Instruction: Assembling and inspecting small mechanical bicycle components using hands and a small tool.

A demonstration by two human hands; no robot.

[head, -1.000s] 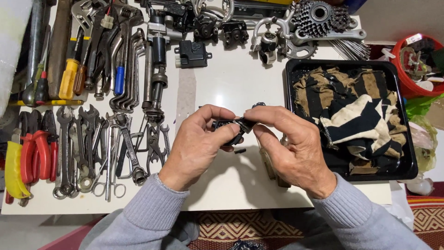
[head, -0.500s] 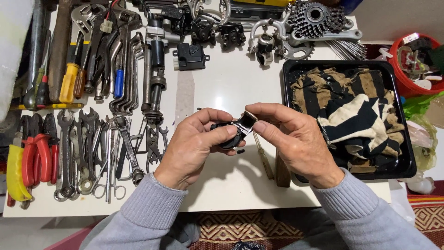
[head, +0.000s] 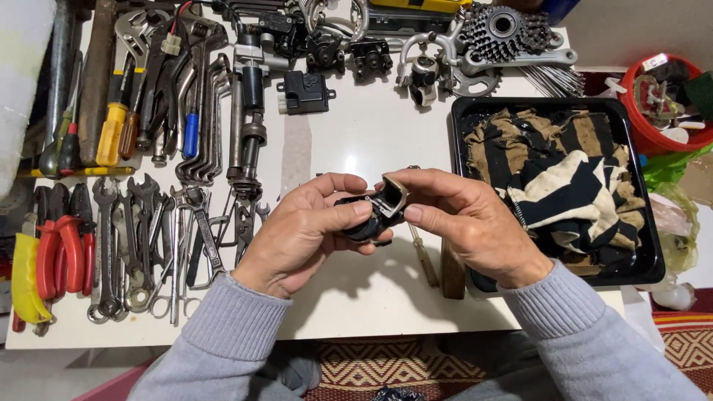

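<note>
Above the middle of the white desk (head: 349,141), you hold a small black mechanical part with a hinged, tan-edged flap (head: 375,210) between both hands, clear of the surface. Your left hand (head: 304,234) is clamped around its dark rounded body, thumb pressed on top; your right hand (head: 464,223) pinches the raised flap end between thumb and forefinger. The part looks rigid, probably metal and moulded plastic, compact and fairly light, perhaps greasy, so grip the body firmly and keep fingertips off the hinge. To your left lie rows of steel spanners (head: 130,245) and red-handled pliers (head: 63,252), smooth and hard. To your right a black rectangular tray (head: 653,267) holds a soft, crumpled striped rag (head: 572,186). At the far edge sits a toothed metal cog cluster (head: 505,30).
</note>
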